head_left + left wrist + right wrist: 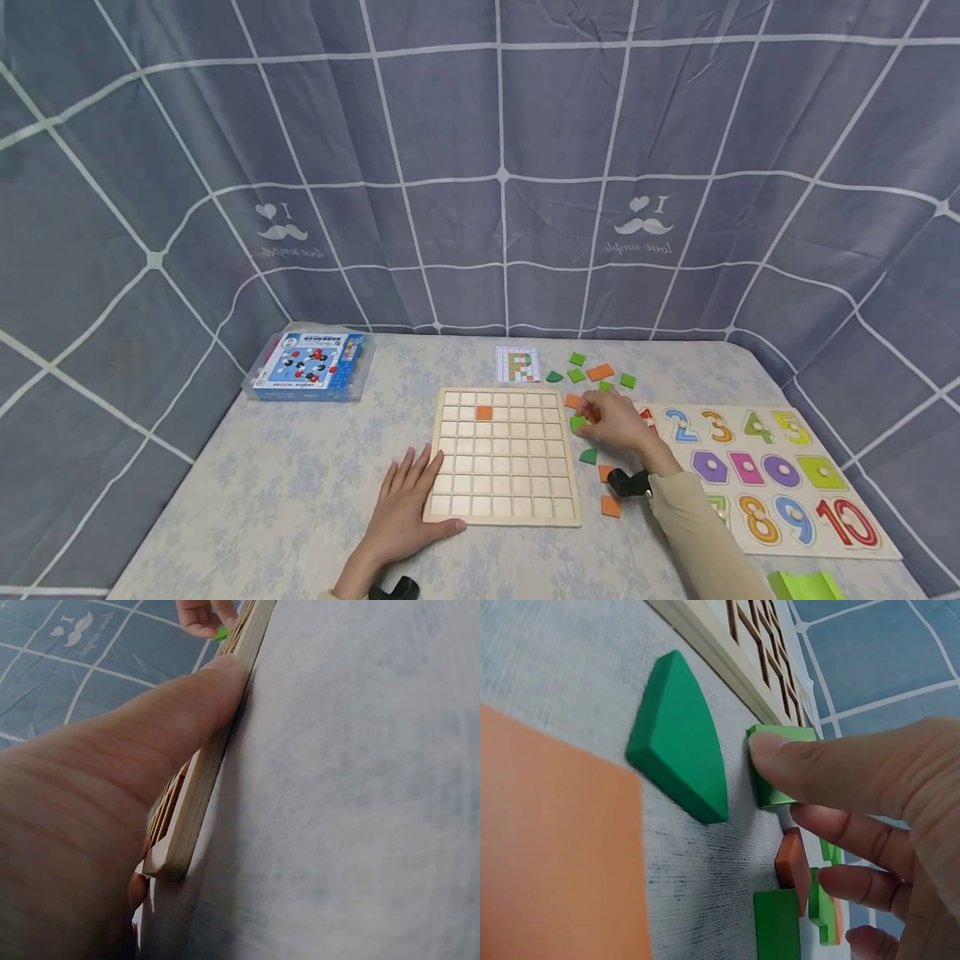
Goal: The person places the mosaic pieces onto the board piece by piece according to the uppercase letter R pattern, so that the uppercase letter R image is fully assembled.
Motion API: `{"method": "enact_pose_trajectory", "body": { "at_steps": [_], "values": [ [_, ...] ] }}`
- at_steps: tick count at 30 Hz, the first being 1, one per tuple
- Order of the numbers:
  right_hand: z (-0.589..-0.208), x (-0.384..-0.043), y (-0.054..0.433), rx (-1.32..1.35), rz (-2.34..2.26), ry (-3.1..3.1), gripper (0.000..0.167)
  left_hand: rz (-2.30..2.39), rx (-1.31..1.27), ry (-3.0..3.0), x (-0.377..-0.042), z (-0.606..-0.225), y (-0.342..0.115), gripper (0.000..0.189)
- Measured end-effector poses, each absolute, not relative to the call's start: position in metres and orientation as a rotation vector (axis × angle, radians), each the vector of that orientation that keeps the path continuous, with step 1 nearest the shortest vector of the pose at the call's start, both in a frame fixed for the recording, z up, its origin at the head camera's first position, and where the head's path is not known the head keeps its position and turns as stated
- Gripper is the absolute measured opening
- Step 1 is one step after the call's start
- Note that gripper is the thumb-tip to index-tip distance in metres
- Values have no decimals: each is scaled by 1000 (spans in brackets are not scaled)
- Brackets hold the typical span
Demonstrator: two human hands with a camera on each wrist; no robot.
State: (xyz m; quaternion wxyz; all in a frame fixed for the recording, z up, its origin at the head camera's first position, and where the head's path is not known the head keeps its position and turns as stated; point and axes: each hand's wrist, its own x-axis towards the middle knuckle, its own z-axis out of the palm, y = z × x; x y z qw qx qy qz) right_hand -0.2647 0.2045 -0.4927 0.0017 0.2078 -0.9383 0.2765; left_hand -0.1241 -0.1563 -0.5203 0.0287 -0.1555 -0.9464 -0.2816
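Observation:
A wooden grid board lies on the table with one orange square tile in its upper part. At the board's near left corner rests my left hand, fingers straight along the left side and thumb on the near edge. Beyond the right side of the board, my right hand pinches a light green square tile between thumb and fingers, close over the table. Near it lie a dark green quarter-round piece and several orange and green tiles.
Behind the board lies a pattern card. A number puzzle board lies at the right, partly under the right forearm, with a green container in front. A boxed set sits at back left; a curtain surrounds the table.

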Motion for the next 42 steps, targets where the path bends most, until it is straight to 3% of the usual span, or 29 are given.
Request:
{"method": "enact_pose_trajectory", "body": {
  "at_steps": [15, 30, 42],
  "values": [
    [-494, -257, 202, 693, 1146, -2903, 11, -880, -470, -2927, -124, -519, -157, 99],
    [-488, -259, 199, 634, 1213, -2870, 11, -880, -466, -2932, -125, -521, -156, 99],
    [-483, -266, 167, 665, 1357, -2774, 11, -865, -459, -2942, -126, -524, -157, 101]
  ]
}}
